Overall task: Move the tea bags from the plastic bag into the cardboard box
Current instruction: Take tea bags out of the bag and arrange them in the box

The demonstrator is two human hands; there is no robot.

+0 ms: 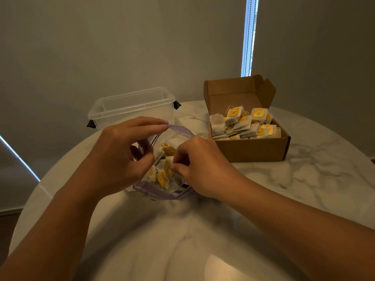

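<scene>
A clear plastic bag with a purple zip rim stands open on the marble table, with several yellow-tagged tea bags inside. My left hand holds the bag's left rim, index finger stretched along the far edge and thumb pinching the near side. My right hand reaches into the bag's mouth, its fingers curled and pinching tea bags there. To the right stands the open cardboard box, lid flap up, filled with several tea bags.
An empty clear plastic container with dark clips stands behind the bag, at the table's far edge. The round marble table ends close behind the box. Blinds and a wall rise beyond.
</scene>
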